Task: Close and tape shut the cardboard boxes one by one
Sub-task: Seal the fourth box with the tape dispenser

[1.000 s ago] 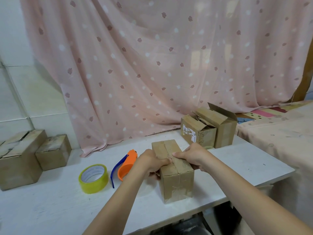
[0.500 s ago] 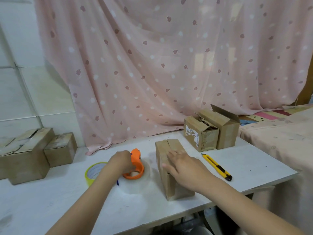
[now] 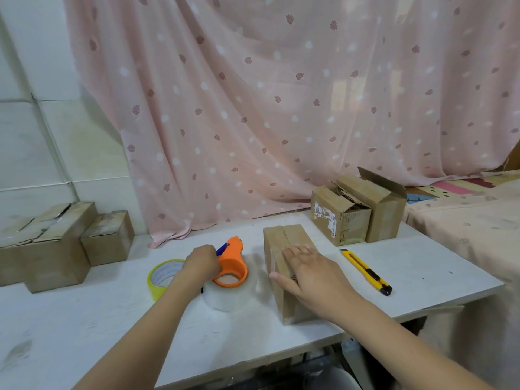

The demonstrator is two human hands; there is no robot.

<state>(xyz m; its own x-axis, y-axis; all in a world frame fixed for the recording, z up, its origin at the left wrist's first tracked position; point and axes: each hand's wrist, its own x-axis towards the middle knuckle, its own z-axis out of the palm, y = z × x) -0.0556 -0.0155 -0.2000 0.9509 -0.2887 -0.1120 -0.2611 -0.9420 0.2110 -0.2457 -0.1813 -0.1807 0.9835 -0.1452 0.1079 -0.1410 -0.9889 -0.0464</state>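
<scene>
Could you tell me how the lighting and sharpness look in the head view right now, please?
Head view: soft daylight glows through the pink curtain, no harsh glare; faint shadows beside the box and clear tape roll; wide-angle bending at the edges; both hands look reasonably sharp.

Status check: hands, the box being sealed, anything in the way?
Left hand grips orange tape dispenser. Right hand flat on closed box, flaps held down, no fresh tape yet. Yellow utility knife beside box, apart.
</scene>
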